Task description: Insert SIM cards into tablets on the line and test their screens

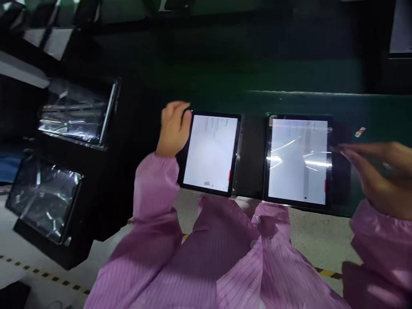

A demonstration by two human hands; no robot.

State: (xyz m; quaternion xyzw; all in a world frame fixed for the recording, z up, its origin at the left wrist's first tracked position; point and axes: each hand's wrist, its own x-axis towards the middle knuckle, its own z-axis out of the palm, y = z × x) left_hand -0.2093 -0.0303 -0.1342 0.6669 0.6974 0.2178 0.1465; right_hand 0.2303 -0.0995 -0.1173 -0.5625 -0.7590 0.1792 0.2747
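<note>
Two tablets with lit white screens lie side by side on the dark table edge. Beside the upper left corner of the left tablet (210, 152) is my left hand (174, 128), its fingers loosely bent and its thumb apart, with nothing visible in it. The right tablet (298, 161) shows bright glare streaks across its glossy surface, which looks covered by clear film. Just off that tablet's right edge, my right hand (383, 171) has thumb and forefinger pinched together. Blur hides whatever may be between those fingertips.
A small coloured sticker (360, 131) lies on the green mat (289, 77) near my right hand. At left, a film-wrapped tablet (77, 111) and another wrapped tablet (45, 197) rest on black stands. Part of a bright screen (401, 28) shows at the upper right.
</note>
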